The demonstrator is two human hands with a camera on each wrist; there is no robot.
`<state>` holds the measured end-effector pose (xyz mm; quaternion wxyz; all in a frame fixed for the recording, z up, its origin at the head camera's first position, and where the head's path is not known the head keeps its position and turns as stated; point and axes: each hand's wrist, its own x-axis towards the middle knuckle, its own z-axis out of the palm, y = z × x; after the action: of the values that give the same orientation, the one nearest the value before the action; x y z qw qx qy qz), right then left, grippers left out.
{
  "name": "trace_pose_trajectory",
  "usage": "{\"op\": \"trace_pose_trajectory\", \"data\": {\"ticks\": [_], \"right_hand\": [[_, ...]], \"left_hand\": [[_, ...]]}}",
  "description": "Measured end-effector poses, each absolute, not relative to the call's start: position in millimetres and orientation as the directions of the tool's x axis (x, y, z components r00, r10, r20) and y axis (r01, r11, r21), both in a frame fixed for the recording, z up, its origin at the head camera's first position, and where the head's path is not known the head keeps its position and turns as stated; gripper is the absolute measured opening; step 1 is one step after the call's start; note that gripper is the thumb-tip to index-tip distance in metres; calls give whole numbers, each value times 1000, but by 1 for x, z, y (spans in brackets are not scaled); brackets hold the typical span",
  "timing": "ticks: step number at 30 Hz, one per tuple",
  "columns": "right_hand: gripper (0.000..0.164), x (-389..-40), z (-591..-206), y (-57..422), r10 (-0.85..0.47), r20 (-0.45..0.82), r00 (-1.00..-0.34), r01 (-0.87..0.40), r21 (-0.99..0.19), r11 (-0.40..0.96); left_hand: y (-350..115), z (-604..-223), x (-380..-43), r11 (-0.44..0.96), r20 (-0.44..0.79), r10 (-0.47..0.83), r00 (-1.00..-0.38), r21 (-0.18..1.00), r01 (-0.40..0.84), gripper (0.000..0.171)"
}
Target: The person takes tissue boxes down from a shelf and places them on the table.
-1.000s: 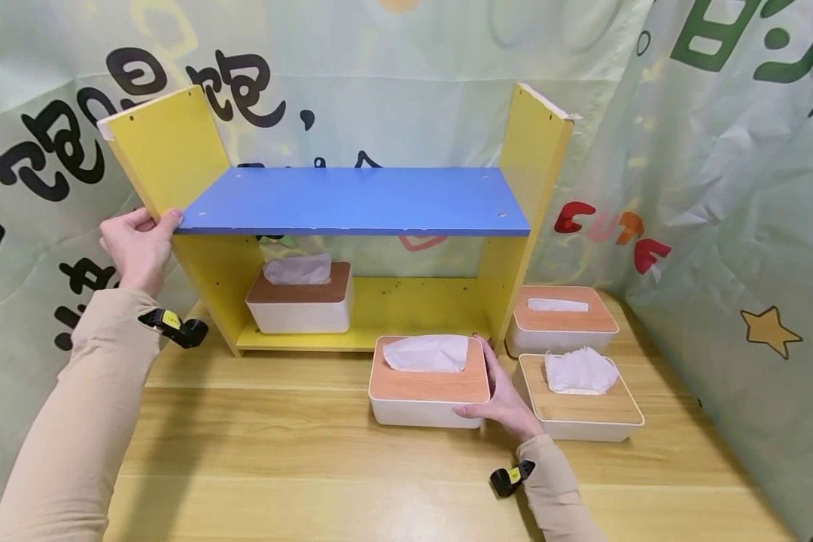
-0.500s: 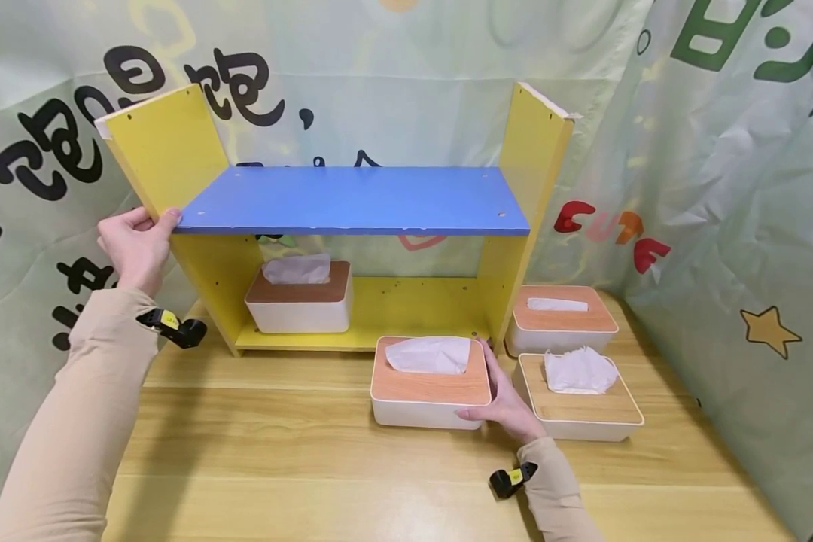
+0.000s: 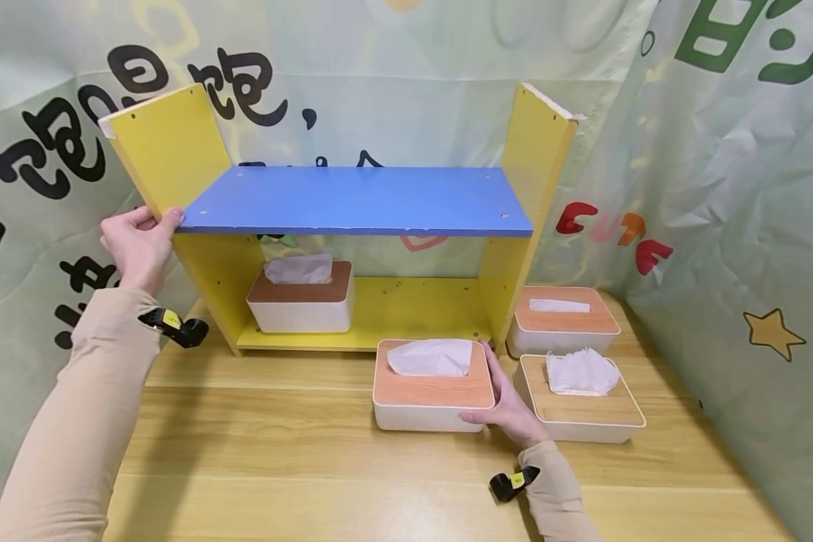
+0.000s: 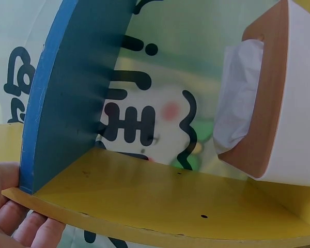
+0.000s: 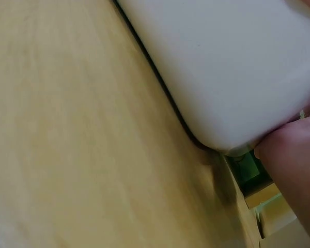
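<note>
Gripping the shelf unit [image 3: 528, 207] at its left side, the left hand [image 3: 138, 245] wraps the front edge of the yellow side panel [image 3: 169, 139], right where the blue board [image 3: 359, 199] meets it. In the left wrist view the thumb lies by the corner of the blue board while other fingers curl round the outer face of the panel. The right hand [image 3: 508, 406] holds the right end of the front tissue box [image 3: 435, 391], thumb at the near right corner and fingers reaching round the far side. That box sits at the table [image 3: 298, 467], just in front of the right half of the shelf unit and outside the lower compartment, its wood-look lid up and a white tissue showing from the slot. The right wrist view catches its pale wall close up, with a dark line along the lower edge; whether the base fully touches the wood is hard to tell there. Inside the lower compartment, at the left end, stands a tissue box with a browner lid [image 3: 301, 301]. To the right of the right hand is a box with a crumpled tissue [image 3: 576, 414], and behind it, beside the shelf unit, a box with a flat tissue strip [image 3: 562, 327]. A printed cloth [image 3: 406, 113] hangs behind everything.
</note>
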<state>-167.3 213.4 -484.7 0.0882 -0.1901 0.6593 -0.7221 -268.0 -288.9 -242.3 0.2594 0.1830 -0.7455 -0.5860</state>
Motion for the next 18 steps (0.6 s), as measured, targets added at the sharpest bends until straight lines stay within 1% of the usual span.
{"op": "trace_pose_trajectory", "data": {"ticks": [7,18], "right_hand": [[134,-166,-486,214,-389,177,-904,-126,-980,-153],[135,-166,-484,214,-392,170,-904,-120,-982,-149]], "left_hand": [[-289,-241,-267,251,161,-587,-793,968,10,51],[-288,-242,-267,245,165,-588,-792,969,20,51]]}}
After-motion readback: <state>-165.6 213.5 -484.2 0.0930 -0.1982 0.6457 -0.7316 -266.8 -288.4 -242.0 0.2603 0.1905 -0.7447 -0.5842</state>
